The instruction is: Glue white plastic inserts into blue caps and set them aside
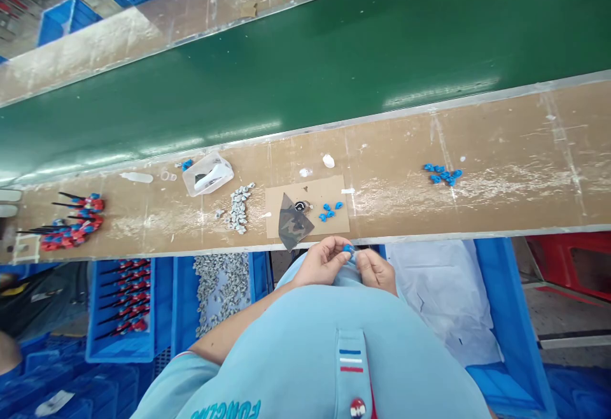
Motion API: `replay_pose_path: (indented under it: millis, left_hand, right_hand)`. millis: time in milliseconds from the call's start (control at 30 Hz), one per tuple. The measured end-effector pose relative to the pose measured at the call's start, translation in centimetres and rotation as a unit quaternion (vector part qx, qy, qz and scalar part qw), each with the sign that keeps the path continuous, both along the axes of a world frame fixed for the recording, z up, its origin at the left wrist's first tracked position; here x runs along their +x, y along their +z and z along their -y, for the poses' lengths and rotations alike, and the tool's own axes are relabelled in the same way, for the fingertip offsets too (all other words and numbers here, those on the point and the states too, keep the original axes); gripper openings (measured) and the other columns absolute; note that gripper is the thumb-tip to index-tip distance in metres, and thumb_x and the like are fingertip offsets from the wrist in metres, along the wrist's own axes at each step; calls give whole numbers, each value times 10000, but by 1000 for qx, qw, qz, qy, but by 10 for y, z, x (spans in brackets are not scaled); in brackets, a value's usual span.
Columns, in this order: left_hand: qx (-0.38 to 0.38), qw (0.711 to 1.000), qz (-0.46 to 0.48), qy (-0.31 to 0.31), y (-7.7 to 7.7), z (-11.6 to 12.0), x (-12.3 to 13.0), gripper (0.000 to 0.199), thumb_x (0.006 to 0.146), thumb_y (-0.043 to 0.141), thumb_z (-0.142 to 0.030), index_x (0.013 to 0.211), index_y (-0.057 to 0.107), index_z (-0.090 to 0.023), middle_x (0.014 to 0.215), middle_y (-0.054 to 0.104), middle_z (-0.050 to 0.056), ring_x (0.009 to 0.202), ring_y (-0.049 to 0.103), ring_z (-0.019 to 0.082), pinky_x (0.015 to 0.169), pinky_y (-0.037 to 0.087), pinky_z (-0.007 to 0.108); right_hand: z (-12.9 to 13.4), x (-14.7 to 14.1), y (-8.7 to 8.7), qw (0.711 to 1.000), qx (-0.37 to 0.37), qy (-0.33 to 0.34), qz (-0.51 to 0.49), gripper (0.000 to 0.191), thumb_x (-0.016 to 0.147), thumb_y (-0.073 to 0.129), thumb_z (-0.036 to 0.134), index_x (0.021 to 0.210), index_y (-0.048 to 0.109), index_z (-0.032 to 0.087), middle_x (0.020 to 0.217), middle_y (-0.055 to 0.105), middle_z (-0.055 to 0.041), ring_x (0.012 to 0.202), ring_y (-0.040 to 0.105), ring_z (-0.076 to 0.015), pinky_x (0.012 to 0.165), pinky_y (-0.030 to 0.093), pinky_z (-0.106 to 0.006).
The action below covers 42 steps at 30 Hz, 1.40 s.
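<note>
Blue plastic part point(349, 250), small, pinched between both hands, just below the front edge of the cardboard sheet point(306, 207) lying on the worktop point(501, 170). Exact shape hidden by fingers.

Left hand point(324, 261): closed, fingers curled, fingertips on the part. Right hand point(375, 271): fingers bent inward, touching the part's right side; firmness of grip cannot be told. Both hands sit over a light blue shirt point(344, 349).

On the cardboard sheet: camouflage-print fabric piece point(293, 221), overhanging its front edge; small black round item point(300, 206) at the fabric's upper corner; loose blue plastic parts point(330, 211) toward the right.

Left of the cardboard sheet: heap of small grey parts point(238, 209) nearby; clear plastic box point(207, 174) holding a white item, farther back; red-and-blue assemblies with black rods point(71, 225), well apart.

Right of the cardboard sheet: cluster of blue parts point(442, 174), well apart.

Behind the cardboard sheet: green conveyor belt point(305, 75), running along the worktop.

Below the cardboard sheet, beyond the worktop edge: blue crate of grey parts point(219, 291), blue crate of red rod assemblies point(126, 298) to its left, and white plastic sheet point(439, 291) in a blue crate to the right.
</note>
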<state>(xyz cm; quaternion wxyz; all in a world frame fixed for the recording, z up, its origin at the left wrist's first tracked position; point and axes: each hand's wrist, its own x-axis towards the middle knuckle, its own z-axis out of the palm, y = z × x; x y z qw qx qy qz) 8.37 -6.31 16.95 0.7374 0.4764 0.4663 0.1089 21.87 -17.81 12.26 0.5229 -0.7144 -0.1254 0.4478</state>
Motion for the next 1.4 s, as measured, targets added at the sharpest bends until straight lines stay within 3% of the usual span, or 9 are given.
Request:
replay_pose_path:
  millis: [167,200,333,433,600,800,1067,1267,1400]
  left_hand:
    - [-10,997,-32,69,6,-7,-11,390,631,774,-434,851,610,-158,758,631,21,683,554,111,674,461,243]
    - [-17,997,-29,68,7,-9,-9,393,625,778,-431,851,610,-157,752,628,18,678,555,109,680,465,246]
    - [-33,997,-7,65,10,-11,4,406,624,775,-429,860,598,-152,708,598,-3,648,555,105,671,474,255]
    - [-33,998,7,53,10,-10,11,399,627,779,-401,868,590,-145,721,598,-3,643,555,102,676,479,260]
    - [-20,999,17,34,10,-8,12,359,674,751,-366,888,577,-137,756,621,14,674,559,106,700,482,263]
    - [4,1000,24,14,7,-5,11,350,701,721,-373,912,567,-140,793,632,31,722,569,119,719,476,261]
    - [29,999,8,-11,1,-3,7,330,719,693,-369,923,575,-138,771,604,17,706,548,116,703,463,253]
    - [4,1000,10,-20,-3,0,2,349,724,697,-382,946,579,-140,834,618,33,739,557,119,731,456,255]
    - [-16,999,23,-20,-5,1,3,367,709,712,-389,945,574,-145,838,624,31,734,558,114,735,453,256]
  right_hand:
    - [1,22,-7,990,9,-141,-19,378,883,460,489,614,345,249,485,200,84,446,157,-117,412,180,-269]
    - [-2,21,-6,992,15,-120,-41,376,873,486,496,619,364,247,485,207,86,443,163,-114,415,182,-268]
    - [-17,5,4,987,52,96,-118,444,831,513,608,620,423,228,473,234,82,435,196,-101,428,159,-269]
    - [-27,-1,17,969,69,181,-154,489,816,496,659,622,431,216,478,215,86,436,172,-88,436,130,-262]
    - [-35,0,28,953,86,217,-192,502,803,505,673,628,429,208,487,219,89,432,155,-75,434,109,-254]
    - [-37,-6,24,949,74,199,-233,498,789,523,673,627,415,215,478,181,101,421,141,-70,427,111,-241]
    - [-28,-20,4,983,83,156,-45,504,843,438,647,587,439,212,475,302,62,440,278,-93,418,208,-236]
    - [-21,-19,-3,978,77,157,115,473,875,414,561,575,481,202,511,420,34,480,367,-101,480,303,-232]
    - [-19,-20,0,973,66,153,157,454,869,443,532,571,513,196,517,428,34,486,376,-101,495,322,-229]
